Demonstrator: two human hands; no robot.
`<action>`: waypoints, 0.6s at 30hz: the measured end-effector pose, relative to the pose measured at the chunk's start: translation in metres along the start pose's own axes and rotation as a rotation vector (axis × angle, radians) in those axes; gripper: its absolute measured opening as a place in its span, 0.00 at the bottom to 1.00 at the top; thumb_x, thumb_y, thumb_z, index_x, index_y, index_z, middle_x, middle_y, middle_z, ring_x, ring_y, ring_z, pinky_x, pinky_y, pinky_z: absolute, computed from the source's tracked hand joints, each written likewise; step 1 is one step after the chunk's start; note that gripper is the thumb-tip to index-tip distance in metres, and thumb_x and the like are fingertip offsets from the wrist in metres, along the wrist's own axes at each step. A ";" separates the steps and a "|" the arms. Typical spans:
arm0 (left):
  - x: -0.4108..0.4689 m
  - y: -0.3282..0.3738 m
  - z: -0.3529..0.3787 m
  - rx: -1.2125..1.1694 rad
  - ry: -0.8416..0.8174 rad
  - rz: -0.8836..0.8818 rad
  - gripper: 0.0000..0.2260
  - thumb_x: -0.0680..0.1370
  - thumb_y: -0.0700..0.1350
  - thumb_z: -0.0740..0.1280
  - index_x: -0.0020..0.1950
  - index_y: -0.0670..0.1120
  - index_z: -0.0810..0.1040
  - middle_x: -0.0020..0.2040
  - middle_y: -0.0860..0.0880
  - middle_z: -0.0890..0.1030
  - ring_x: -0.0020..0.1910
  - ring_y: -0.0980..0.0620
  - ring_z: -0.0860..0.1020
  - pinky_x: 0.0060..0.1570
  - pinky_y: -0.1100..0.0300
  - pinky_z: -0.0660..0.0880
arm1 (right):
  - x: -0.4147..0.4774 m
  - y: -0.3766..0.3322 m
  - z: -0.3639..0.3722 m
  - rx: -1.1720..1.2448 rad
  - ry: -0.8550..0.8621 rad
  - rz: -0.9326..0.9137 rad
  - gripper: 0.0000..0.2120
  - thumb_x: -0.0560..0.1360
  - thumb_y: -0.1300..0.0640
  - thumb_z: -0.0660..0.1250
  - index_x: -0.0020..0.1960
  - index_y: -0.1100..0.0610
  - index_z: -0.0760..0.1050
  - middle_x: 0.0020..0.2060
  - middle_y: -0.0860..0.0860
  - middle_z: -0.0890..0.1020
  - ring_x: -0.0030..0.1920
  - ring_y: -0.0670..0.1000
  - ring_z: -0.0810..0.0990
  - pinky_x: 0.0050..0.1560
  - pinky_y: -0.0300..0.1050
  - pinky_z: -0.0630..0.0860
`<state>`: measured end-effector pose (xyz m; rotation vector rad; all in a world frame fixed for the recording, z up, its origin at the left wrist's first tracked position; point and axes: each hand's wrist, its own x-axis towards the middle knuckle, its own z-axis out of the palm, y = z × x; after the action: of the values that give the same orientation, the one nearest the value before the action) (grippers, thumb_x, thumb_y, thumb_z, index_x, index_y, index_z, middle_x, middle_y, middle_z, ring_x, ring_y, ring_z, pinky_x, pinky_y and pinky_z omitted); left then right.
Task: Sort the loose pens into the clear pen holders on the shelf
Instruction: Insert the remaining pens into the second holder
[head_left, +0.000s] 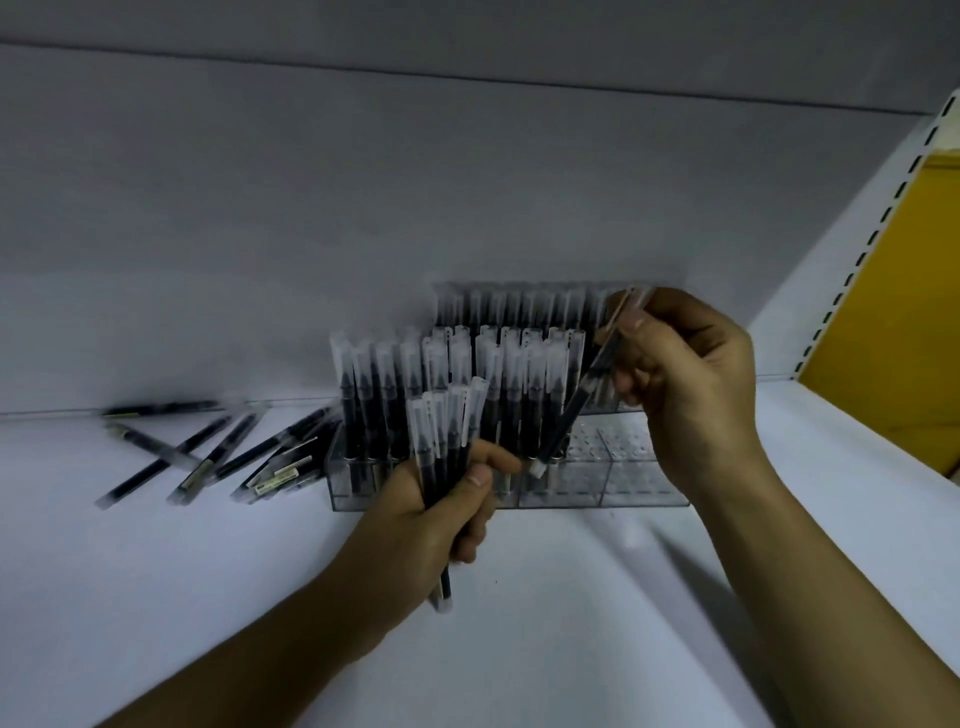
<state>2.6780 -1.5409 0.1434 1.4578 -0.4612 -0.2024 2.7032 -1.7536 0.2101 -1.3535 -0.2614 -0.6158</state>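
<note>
The left hand (426, 525) is closed in a fist around a bundle of pens (449, 426), thumb pressed across the barrels. It holds them nearly upright with their clear caps on top, just in front of the pen holders (639, 491). The right hand (696, 384) is raised over the right end of the holders. Its fingers are curled and pinch the upper part of a single pen (571, 410) that slants down and to the left. The pen's pale lower end is at the front row of the holders, though whether it is already in a hole cannot be told.

The clear holders stand in stepped rows near the back edge of the shelf (156, 597), roughly midway along it. The left part and the rear rows are packed with standing pens (395, 384), dark barrels under frosted caps. The right part of the front row shows a grid of open holes.

The loose pens (208, 457) lie crossed over one another (some blurred) on the shelf to the left of the holders, also towards the back edge. At the shelf's right end a white slotted upright (852, 270) rises at a slant, with a yellow panel (898, 322) beyond it.
</note>
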 end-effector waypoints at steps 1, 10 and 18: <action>0.000 0.000 0.000 -0.007 0.001 0.004 0.12 0.78 0.46 0.61 0.55 0.41 0.79 0.31 0.49 0.70 0.30 0.52 0.68 0.31 0.61 0.69 | 0.002 0.001 -0.001 -0.006 0.032 0.011 0.03 0.74 0.62 0.70 0.46 0.58 0.82 0.32 0.51 0.81 0.27 0.48 0.72 0.28 0.41 0.69; 0.001 -0.004 -0.003 -0.039 -0.007 0.023 0.08 0.77 0.46 0.61 0.45 0.45 0.78 0.29 0.53 0.66 0.27 0.54 0.63 0.29 0.59 0.61 | 0.010 -0.001 -0.011 -0.185 0.246 0.015 0.05 0.79 0.64 0.69 0.47 0.57 0.82 0.30 0.46 0.81 0.31 0.47 0.77 0.34 0.43 0.75; 0.001 -0.004 -0.003 -0.023 -0.011 0.033 0.09 0.78 0.46 0.61 0.43 0.48 0.79 0.29 0.52 0.66 0.27 0.54 0.62 0.28 0.58 0.59 | 0.005 0.005 -0.007 -0.472 0.137 -0.197 0.04 0.79 0.60 0.70 0.46 0.57 0.81 0.36 0.58 0.82 0.35 0.53 0.79 0.36 0.45 0.75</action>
<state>2.6809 -1.5395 0.1393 1.4265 -0.4901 -0.1894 2.7093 -1.7615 0.2067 -1.7402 -0.1423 -0.9741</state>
